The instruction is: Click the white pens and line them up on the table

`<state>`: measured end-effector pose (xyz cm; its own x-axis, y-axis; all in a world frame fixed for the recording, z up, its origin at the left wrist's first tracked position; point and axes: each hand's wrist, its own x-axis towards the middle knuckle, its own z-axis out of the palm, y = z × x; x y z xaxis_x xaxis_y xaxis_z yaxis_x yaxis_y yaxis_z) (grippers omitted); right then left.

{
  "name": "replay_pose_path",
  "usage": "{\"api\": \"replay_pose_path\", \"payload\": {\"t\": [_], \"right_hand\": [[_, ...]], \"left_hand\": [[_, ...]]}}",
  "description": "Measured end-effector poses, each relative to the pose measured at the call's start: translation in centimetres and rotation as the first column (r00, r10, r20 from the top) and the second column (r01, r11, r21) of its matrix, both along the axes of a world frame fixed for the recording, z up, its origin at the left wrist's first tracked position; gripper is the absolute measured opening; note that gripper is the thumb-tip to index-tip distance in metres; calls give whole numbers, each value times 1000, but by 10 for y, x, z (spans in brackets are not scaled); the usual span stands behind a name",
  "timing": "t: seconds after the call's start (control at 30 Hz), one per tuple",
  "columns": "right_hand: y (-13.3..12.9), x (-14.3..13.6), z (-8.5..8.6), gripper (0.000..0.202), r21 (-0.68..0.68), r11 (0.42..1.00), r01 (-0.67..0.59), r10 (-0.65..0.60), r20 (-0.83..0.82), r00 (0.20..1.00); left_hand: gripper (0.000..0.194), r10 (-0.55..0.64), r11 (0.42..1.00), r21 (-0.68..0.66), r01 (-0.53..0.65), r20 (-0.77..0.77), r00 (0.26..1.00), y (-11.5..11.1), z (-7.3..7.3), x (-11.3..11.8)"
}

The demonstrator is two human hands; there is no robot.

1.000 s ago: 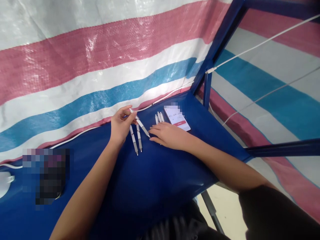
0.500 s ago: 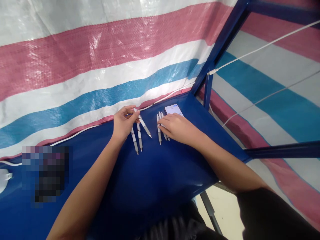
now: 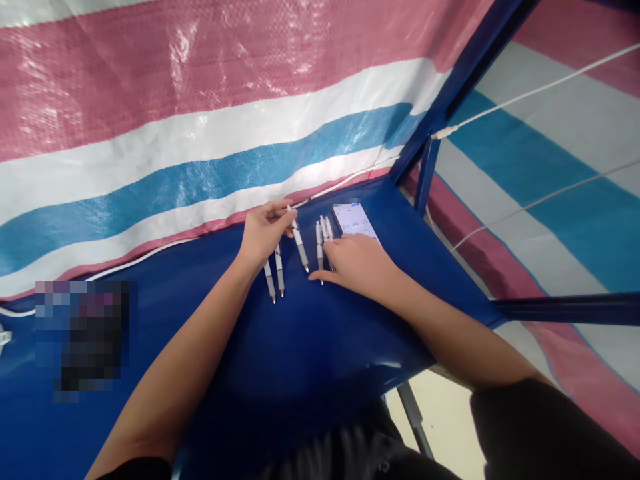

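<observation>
My left hand (image 3: 265,233) pinches the top end of a white and grey pen (image 3: 299,244), whose tip points down and to the right. Two similar pens (image 3: 280,275) lie side by side below that hand, their upper ends partly hidden by it. On the right, my right hand (image 3: 361,263) rests over a group of white and grey pens (image 3: 320,243), thumb spread away from the fingers. It covers the lower part of some of them. A lit phone (image 3: 354,220) showing timer digits lies just behind this hand, which overlaps its near edge.
The blue table (image 3: 300,360) meets a striped plastic sheet (image 3: 200,180) with a white cable (image 3: 145,263) along its back edge. A blurred dark object (image 3: 95,340) is at the left. Blue frame bars (image 3: 427,173) stand at the right.
My left hand has moved right with its pen, towards the group on the right. My right thumb has spread away from the fingers, and more of the phone screen shows. The view has shifted slightly.
</observation>
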<state>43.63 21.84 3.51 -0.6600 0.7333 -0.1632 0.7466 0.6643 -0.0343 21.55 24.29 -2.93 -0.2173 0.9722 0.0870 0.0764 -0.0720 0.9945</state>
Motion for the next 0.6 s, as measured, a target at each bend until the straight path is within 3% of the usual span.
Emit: {"api": "replay_pose_path", "payload": {"t": [0.1, 0.23, 0.6], "right_hand": [[-2, -4, -1, 66, -36, 999, 39, -36, 76, 996], [-3, -5, -4, 62, -38, 998, 53, -48, 126, 991], [-3, -4, -6, 53, -70, 995, 74, -67, 92, 993]], "left_hand": [[30, 15, 1000, 9, -16, 19, 1000, -1, -4, 0], [16, 15, 1000, 18, -15, -8, 1000, -2, -7, 3], [25, -19, 1000, 0, 19, 3, 1000, -5, -7, 4]]}}
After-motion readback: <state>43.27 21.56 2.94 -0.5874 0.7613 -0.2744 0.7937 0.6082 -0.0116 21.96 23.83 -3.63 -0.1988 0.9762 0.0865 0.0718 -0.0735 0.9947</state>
